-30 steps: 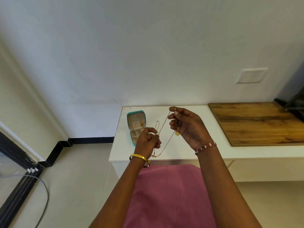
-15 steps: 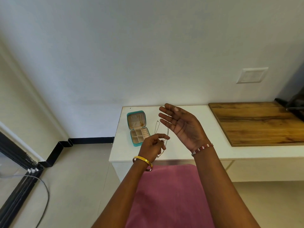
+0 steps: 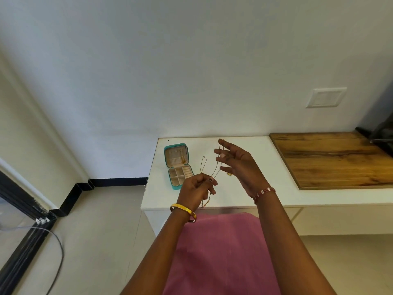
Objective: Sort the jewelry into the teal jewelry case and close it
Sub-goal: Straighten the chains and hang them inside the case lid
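Observation:
The teal jewelry case (image 3: 179, 166) lies open on the white table (image 3: 276, 194), its lid tipped back and its beige compartments showing. My left hand (image 3: 196, 189) pinches a thin chain necklace (image 3: 217, 169) just right of the case. The chain runs up and loops over the spread fingers of my right hand (image 3: 238, 165). A loose end with small beads (image 3: 205, 204) hangs below my left hand. Another thin loop (image 3: 203, 163) rises beside the case. A small gold pendant (image 3: 229, 173) shows under my right palm.
A wooden board (image 3: 331, 158) covers the table's right part, with a dark object (image 3: 382, 133) at its far right. A wall plate (image 3: 326, 97) is above it. Pink cloth (image 3: 219, 252) covers my lap. A cable (image 3: 57, 252) lies on the floor at left.
My right hand went from pinching the chain to opening its fingers, with the chain draped over them. My left hand stayed closed on the chain and shifted slightly right.

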Demonstrator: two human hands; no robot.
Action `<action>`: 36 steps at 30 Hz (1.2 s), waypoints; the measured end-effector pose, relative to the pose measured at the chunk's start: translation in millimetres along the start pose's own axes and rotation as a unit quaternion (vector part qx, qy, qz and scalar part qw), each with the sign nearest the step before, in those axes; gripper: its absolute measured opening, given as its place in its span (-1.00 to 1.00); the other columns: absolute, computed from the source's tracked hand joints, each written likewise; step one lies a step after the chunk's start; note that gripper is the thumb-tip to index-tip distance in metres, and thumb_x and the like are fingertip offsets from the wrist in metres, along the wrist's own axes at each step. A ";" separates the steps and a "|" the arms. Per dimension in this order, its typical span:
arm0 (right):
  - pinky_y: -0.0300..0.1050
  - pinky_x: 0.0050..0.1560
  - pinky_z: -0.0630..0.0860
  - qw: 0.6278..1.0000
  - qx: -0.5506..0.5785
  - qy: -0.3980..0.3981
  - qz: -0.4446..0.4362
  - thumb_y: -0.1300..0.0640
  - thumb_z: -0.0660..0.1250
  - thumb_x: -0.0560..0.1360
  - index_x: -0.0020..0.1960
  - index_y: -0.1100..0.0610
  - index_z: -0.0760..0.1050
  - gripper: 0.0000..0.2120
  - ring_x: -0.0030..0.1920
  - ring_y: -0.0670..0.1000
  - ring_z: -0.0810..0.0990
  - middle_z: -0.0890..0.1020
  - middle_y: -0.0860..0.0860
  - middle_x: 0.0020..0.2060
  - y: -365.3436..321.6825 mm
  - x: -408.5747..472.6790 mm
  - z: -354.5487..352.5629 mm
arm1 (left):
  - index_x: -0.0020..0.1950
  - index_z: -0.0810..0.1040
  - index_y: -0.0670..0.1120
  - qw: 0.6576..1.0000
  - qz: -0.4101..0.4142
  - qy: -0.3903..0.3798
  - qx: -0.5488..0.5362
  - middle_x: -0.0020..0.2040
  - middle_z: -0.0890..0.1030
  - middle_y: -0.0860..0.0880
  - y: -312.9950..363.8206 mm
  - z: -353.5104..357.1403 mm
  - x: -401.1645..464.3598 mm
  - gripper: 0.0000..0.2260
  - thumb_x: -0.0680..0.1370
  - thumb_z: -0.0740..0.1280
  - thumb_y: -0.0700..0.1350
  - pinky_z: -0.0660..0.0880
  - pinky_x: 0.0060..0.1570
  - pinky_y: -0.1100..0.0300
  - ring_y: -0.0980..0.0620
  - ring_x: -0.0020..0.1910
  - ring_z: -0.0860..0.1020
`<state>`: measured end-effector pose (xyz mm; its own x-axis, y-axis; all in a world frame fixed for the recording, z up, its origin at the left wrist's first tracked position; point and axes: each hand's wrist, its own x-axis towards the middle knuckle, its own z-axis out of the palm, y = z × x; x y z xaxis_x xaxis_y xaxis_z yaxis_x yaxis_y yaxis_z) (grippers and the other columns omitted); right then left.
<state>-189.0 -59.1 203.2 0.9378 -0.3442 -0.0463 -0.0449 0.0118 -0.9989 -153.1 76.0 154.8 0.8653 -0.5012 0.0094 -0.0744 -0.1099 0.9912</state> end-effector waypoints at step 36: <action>-0.25 -0.17 0.52 0.987 -0.135 -0.080 0.029 0.26 0.38 0.43 -0.26 0.17 0.57 -0.90 -0.35 -0.09 0.55 0.58 0.02 -0.40 8.1 -2.8 2.0 | -0.27 0.53 -0.12 0.978 -0.088 0.046 -0.183 -0.57 0.53 0.03 17.6 -7.1 11.3 -0.74 0.56 0.16 -0.29 0.43 -0.45 0.32 0.14 -0.55 0.47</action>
<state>-191.3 -56.2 195.1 0.9725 -0.1967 -0.1251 -0.1701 -0.2315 -0.9579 -141.1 74.5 173.3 0.8908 -0.4215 -0.1700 0.2473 0.1356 0.9594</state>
